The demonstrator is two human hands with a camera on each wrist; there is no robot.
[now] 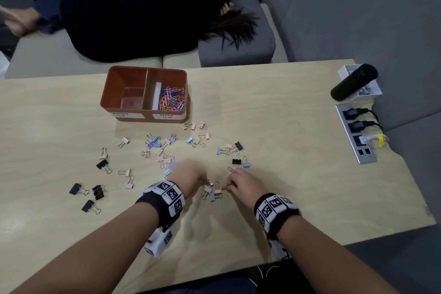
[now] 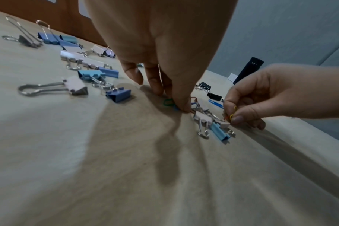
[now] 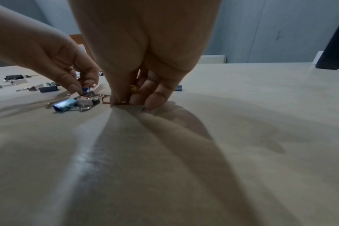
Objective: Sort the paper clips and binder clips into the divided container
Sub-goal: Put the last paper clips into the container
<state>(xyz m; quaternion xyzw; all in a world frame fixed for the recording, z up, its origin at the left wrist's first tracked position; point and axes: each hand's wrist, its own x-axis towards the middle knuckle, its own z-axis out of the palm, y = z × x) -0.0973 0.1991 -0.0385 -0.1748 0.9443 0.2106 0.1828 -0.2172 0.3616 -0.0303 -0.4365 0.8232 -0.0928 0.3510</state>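
The orange divided container stands at the back of the table. Its left half, labelled binder clip, holds nothing; its right half holds coloured paper clips. Many binder clips lie scattered in front of it. My left hand pinches green and blue paper clips at the table surface. My right hand pinches a reddish paper clip and keeps a yellow paper clip in its fingers. A small heap of binder clips lies between both hands. A blue paper clip lies just beyond my right hand.
A black bottle lies on a white box at the far right, with a power strip nearer along the right edge. A person in dark clothes lies on the sofa behind the table.
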